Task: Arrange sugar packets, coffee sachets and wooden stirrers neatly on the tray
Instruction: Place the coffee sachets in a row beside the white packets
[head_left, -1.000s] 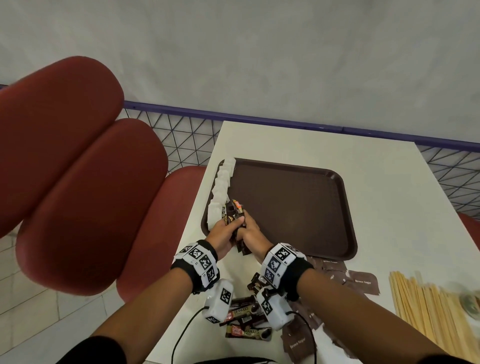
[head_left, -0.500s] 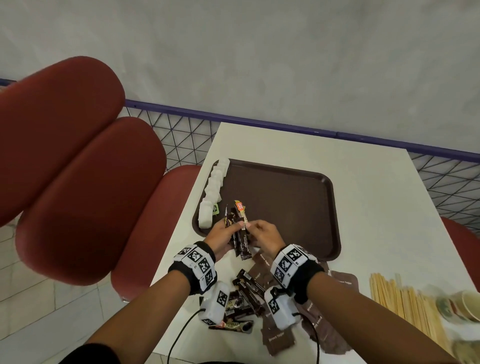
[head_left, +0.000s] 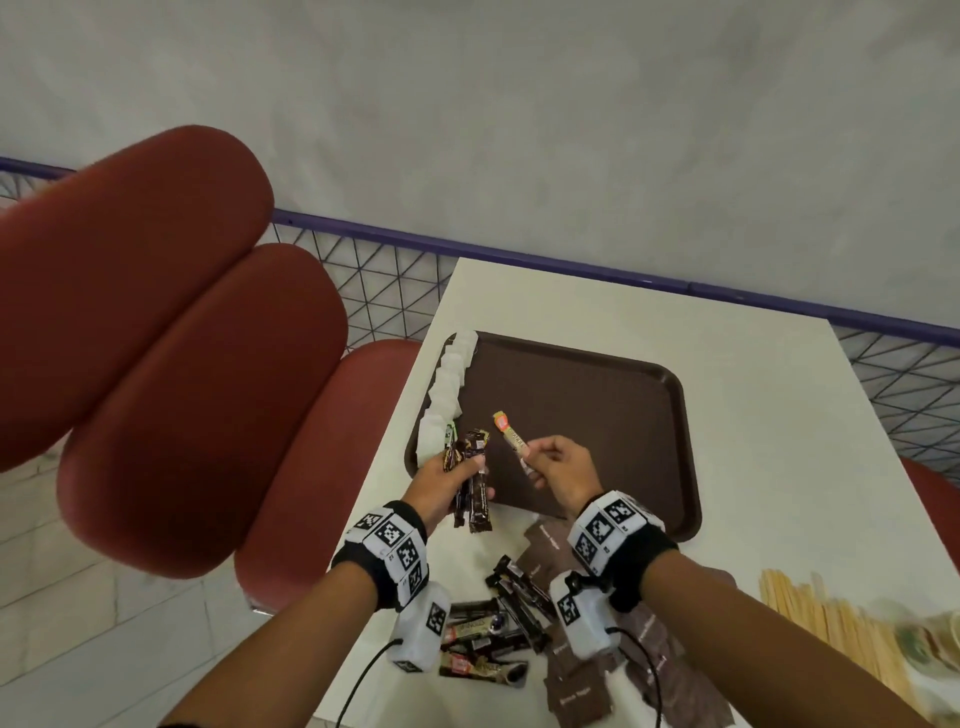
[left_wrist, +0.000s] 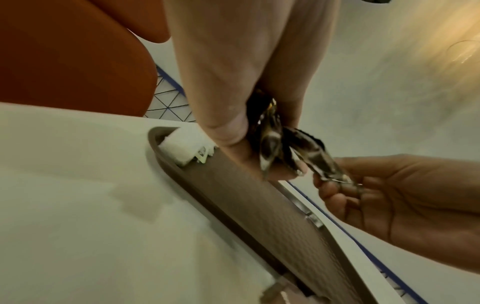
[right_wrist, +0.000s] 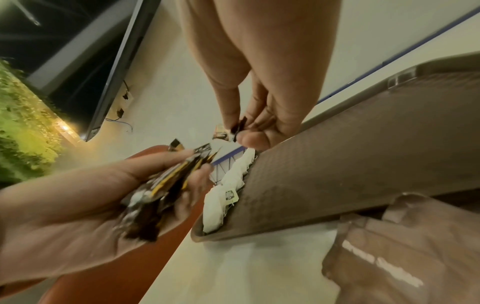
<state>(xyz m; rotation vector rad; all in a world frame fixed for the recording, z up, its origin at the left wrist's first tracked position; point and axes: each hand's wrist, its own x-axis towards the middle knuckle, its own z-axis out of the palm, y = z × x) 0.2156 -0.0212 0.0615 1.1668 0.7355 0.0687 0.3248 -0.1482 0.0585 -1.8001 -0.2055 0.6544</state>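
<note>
A dark brown tray lies on the white table, with a row of white packets along its left rim. My left hand grips a bundle of dark coffee sachets over the tray's near-left corner. My right hand pinches one sachet with an orange tip above the tray, apart from the bundle. More coffee sachets and brown sugar packets lie on the table near me. Wooden stirrers lie at the right. The bundle shows in the left wrist view.
Red cushioned seats stand left of the table. A blue-railed wire fence and a grey wall run behind. Paper cups sit blurred at the right edge beside the stirrers. The table's near-left edge runs under my left wrist.
My hands have drawn apart: the right hand has pulled the orange-tipped sachet out of the bundle to the right, while the left hand keeps the rest. The view shifted slightly.
</note>
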